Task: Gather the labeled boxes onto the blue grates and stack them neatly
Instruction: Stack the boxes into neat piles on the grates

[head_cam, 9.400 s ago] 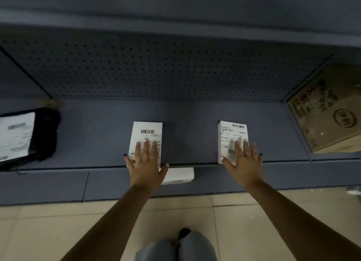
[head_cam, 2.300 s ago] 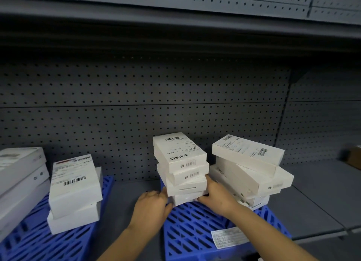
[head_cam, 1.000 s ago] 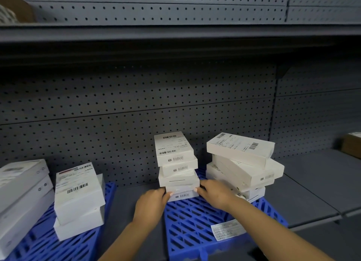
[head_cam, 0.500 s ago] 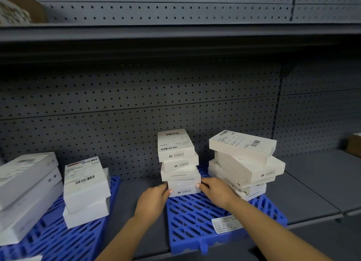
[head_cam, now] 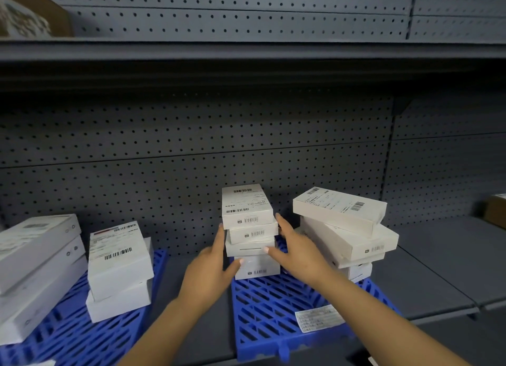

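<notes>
Head view: four white labeled boxes in a centre stack (head_cam: 250, 230) at the back left of the right blue grate (head_cam: 273, 308), long axes running toward the pegboard (head_cam: 191, 146), short ends facing forward. Barcodes on top and end labels — print too small to read. Left hand (head_cam: 210, 270) flat against the stack's left side, right hand (head_cam: 297, 252) against its right, fingers extended, squeezing inward. Right of it, a skewed stack (head_cam: 345, 231), long axes crosswise. Paper label (head_cam: 319, 317) near the grate's front.
</notes>
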A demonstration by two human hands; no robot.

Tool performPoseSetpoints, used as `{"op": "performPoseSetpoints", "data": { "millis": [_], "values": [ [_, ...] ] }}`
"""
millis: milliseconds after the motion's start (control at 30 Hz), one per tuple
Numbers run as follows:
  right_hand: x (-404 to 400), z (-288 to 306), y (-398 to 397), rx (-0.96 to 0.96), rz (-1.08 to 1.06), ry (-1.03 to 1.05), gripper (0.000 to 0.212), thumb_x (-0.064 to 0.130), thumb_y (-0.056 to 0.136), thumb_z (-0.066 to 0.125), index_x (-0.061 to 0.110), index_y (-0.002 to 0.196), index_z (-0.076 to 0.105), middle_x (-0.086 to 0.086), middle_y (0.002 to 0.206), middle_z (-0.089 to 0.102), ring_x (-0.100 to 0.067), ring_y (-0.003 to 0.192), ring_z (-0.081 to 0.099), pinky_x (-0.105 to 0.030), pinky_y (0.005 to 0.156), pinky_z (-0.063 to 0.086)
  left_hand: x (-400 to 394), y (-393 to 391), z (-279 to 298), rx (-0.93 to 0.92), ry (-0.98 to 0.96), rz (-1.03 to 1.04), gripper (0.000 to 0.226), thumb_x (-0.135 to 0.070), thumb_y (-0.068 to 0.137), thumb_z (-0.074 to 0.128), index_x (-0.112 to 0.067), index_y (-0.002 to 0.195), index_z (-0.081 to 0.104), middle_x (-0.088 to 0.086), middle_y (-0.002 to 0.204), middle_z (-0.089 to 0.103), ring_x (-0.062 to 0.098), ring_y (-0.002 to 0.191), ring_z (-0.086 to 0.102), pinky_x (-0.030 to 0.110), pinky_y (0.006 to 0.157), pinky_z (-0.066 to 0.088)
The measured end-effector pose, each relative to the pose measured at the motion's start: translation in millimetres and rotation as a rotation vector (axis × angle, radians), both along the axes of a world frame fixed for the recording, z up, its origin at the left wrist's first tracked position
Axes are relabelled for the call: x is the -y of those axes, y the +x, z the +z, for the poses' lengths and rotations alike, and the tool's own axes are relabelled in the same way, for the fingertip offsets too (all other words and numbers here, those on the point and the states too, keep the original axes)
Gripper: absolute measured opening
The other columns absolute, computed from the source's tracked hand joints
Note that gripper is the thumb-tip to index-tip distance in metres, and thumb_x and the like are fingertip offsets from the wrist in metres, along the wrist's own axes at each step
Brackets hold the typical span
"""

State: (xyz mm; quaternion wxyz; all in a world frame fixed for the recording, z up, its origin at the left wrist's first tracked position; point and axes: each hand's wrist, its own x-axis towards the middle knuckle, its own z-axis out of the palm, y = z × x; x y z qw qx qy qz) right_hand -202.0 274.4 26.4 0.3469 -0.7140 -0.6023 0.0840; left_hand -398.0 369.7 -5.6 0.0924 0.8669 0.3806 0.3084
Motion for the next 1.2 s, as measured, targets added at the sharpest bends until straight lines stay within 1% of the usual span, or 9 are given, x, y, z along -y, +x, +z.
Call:
{"op": "performPoseSetpoints", "data": {
  "millis": [67,200,333,500,633,767,900,1000,1200],
  "values": [
    [-0.5,4.2,-1.6,0.125,-0.024,0.006,0.072,0.038,0.092,0.054,0.031,0.149,0.011,0.004,0.09,0.063,-0.011,0.072,0.057,-0.033,0.065,0.05,0.2,6.1,-1.7,-0.001,0.063,0.022,0.089,-0.056,0.088,0.051,-0.035,0.148,-0.012,-0.007,0.123,0.059,0.012,0.103,0.056,0.032,0.074,0.053],
    [-2.3,6.7,-0.7,0.177,-0.069,0.029,0.063,0.033,0.094,0.053,0.03,0.146,0.019,-0.004,0.104,0.067,-0.018,0.079,0.062,-0.041,0.069,0.054,-6.5,12.4,-4.9,0.016,0.036,0.091,0.103,-0.058,0.088,0.051,-0.032,0.139,-0.034,-0.002,0.117,0.061,0.012,0.09,0.058,0.028,0.066,0.05],
    [-5.0,6.5,0.1,0.218,-0.048,0.034,0.074,0.029,0.094,0.052,0.036,0.149,0.004,0.003,0.068,0.058,-0.014,0.058,0.055,-0.032,0.051,0.046,-14.2,14.5,-3.6,0.03,0.091,0.094,0.107,-0.057,0.087,0.054,-0.032,0.137,-0.038,-0.002,0.106,0.064,0.012,0.085,0.058,0.029,0.068,0.049],
    [-11.5,0.2,8.5,0.219,-0.046,0.041,0.067,0.031,0.095,0.052,0.037,0.148,0.011,-0.004,0.096,0.069,-0.019,0.073,0.062,-0.04,0.064,0.053,-17.6,15.8,-3.3,0.004,0.119,0.081,0.106,-0.06,0.086,0.052,-0.032,0.137,-0.037,-0.001,0.099,0.065,0.012,0.081,0.059,0.027,0.065,0.047],
    [-10.6,-2.6,6.9,0.179,-0.033,0.055,0.066,0.032,0.095,0.051,0.039,0.147,0.01,-0.005,0.095,0.07,-0.018,0.072,0.063,-0.04,0.064,0.054,-15.7,14.0,-0.5,0.051,0.086,0.04,0.112,-0.06,0.082,0.057,-0.033,0.139,-0.034,0.001,0.117,0.063,0.015,0.096,0.06,0.031,0.07,0.051],
    [-10.2,0.6,7.9,0.164,-0.027,0.041,0.065,0.034,0.094,0.052,0.038,0.146,0.012,-0.006,0.102,0.069,-0.02,0.082,0.064,-0.041,0.068,0.054,-4.1,11.2,14.2,0.163,0.038,-0.012,0.11,-0.059,0.081,0.059,-0.038,0.139,-0.032,0.0,0.147,0.038,0.018,0.128,0.04,0.034,0.088,0.048],
    [-11.3,15.4,8.5,0.177,-0.015,0.075,0.07,0.038,0.093,0.052,0.037,0.147,0.007,-0.006,0.104,0.068,-0.022,0.09,0.064,-0.043,0.071,0.054,-5.0,12.0,26.6,0.185,0.14,-0.095,0.08,-0.049,0.09,0.053,-0.045,0.146,-0.004,-0.008,0.149,0.034,0.014,0.133,0.033,0.028,0.099,0.036],
    [-12.0,30.1,8.2,0.233,-0.023,0.109,0.071,0.035,0.095,0.049,0.039,0.148,0.002,0.002,0.082,0.062,-0.017,0.073,0.059,-0.035,0.064,0.05,-9.3,15.1,31.7,0.189,0.121,-0.105,0.06,-0.044,0.092,0.052,-0.042,0.145,0.022,-0.008,0.147,0.038,0.013,0.133,0.035,0.027,0.104,0.033],
    [-16.2,29.2,1.5,0.29,-0.045,0.077,0.059,0.028,0.097,0.047,0.034,0.146,0.015,0.009,0.064,0.043,-0.016,0.063,0.048,-0.031,0.055,0.037,-9.7,18.7,33.7,0.187,0.076,-0.122,0.055,-0.038,0.093,0.054,-0.038,0.142,0.03,-0.026,0.137,0.032,-0.011,0.122,0.031,0.011,0.097,0.029]
  ]
}}
